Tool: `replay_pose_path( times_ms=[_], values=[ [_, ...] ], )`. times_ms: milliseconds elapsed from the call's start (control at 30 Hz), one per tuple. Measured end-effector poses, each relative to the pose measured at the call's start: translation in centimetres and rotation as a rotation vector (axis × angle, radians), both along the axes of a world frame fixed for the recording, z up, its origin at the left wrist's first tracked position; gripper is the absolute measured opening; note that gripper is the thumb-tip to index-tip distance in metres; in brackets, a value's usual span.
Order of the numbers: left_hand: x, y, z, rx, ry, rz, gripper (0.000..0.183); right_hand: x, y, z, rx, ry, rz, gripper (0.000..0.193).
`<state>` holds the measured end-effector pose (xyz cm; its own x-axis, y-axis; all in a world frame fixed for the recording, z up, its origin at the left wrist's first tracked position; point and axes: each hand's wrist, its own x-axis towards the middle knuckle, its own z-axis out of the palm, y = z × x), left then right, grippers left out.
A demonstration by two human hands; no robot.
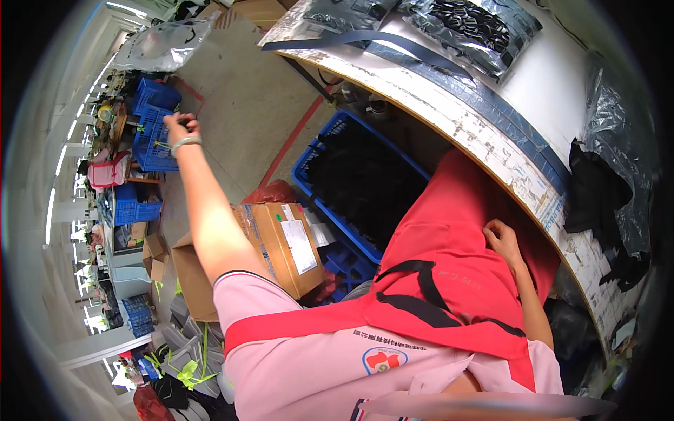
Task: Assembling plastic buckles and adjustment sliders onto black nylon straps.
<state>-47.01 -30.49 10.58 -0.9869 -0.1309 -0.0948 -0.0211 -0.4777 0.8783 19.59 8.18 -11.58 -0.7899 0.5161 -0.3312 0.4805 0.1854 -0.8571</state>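
My left hand [184, 129] is stretched out to the far left, a bracelet at its wrist. Its fingers are curled around something small and dark that I cannot make out. A clear plastic bag [165, 49] appears beyond that hand, apart from it. My right hand [503, 243] rests on the red apron [449, 245] over my lap, fingers loosely bent, thumb apart, nothing visible in it. Black fabric strips [421, 302] lie across the apron nearby. Between my arms, a blue crate [303, 172] holds a heap of black material [361, 175].
A white-topped table [540, 77] with a worn edge curves along the right, bearing bagged black items [470, 28], a dark strap [414, 49] and black cloth [597, 189]. A cardboard box [281, 245] stands under my left arm. Blue baskets [154, 144] stand at left.
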Motion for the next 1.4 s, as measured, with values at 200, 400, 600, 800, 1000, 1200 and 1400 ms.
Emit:
replay_pose_path(
  times_ms=[200,400,600,800,1000,1200,1400],
  values=[
    [15.8,14.6,-10.3,-0.204,-0.132,-0.565,0.033,-0.5,-0.4,1.8,0.132,-0.039,-0.001,0.012],
    [35.4,24.9,-15.5,-0.274,-0.174,-1.287,0.038,-4.1,-1.6,7.6,-0.052,0.07,-0.067,0.014],
    [45.2,28.3,-14.3,-0.236,-0.149,-1.737,0.043,-5.0,-1.8,9.1,-0.149,0.231,-0.108,0.021],
    [47.4,28.2,-14.5,-0.162,-0.298,-1.846,0.046,-3.3,-2.0,9.5,-0.204,0.278,-0.114,0.017],
    [46.8,28.2,-15.9,0.032,-0.668,-1.696,0.033,-1.5,0.6,10.7,-0.365,0.304,-0.236,0.018],
    [46.9,28.7,-15.1,0.04,-0.771,-1.744,0.027,-1.3,1.0,11.0,-0.524,0.376,-0.218,0.018],
    [48.5,30.1,-14.6,0.033,-0.745,-1.935,0.036,0.5,1.7,9.5,0.243,0.448,-0.033,0.017]
  ],
)
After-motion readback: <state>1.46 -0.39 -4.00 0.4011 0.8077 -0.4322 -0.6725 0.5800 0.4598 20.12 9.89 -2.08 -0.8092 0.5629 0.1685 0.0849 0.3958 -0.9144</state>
